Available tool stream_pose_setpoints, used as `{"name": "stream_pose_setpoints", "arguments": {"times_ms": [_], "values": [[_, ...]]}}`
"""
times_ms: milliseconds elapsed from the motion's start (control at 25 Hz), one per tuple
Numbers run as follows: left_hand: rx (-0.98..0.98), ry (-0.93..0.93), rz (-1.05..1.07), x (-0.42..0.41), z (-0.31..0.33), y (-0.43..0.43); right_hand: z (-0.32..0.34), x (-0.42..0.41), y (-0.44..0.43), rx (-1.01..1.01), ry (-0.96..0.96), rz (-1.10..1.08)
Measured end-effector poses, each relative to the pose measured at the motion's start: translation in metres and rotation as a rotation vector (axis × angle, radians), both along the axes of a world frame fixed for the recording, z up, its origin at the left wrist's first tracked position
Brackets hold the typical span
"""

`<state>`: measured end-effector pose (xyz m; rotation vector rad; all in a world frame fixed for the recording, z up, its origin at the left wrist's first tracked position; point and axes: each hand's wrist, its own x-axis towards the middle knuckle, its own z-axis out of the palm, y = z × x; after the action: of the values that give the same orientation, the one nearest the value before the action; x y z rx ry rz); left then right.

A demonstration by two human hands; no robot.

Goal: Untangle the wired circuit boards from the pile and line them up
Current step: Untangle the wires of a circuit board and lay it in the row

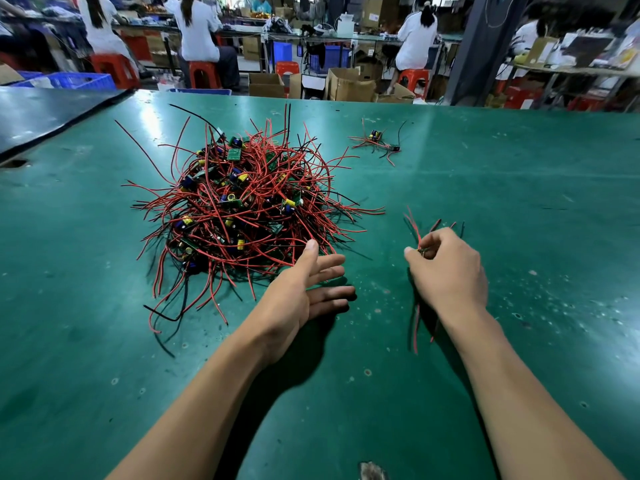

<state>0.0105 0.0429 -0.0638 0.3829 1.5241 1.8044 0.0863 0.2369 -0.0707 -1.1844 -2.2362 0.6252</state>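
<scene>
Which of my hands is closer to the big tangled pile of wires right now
Left. The left hand lies open at the near right edge of the pile; the right hand is off to its right, gripping a wired board.

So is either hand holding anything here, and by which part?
The right hand grips one wired circuit board at the board itself, wires trailing above and below. The left hand is open and empty beside the pile.
</scene>
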Motion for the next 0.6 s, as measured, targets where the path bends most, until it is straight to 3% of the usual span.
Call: {"name": "stream_pose_setpoints", "arguments": {"times_ms": [80,240,320,440,600], "values": [[-0.006,0.004,0.000,0.000,0.000,0.000,-0.001,0.001,0.000,0.085,-0.058,0.022],[-0.005,-0.002,0.015,0.001,-0.001,0.002,-0.003,-0.009,-0.023,0.130,0.132,0.360],[0.021,0.003,0.032,0.002,-0.003,0.002,-0.011,-0.015,-0.034,0.116,0.036,0.488],[0.047,0.026,0.047,0.002,-0.003,0.000,-0.019,-0.016,-0.030,0.117,-0.075,0.453],[0.063,0.045,0.092,0.001,-0.006,-0.002,-0.018,-0.012,-0.016,0.102,-0.056,0.373]]}}
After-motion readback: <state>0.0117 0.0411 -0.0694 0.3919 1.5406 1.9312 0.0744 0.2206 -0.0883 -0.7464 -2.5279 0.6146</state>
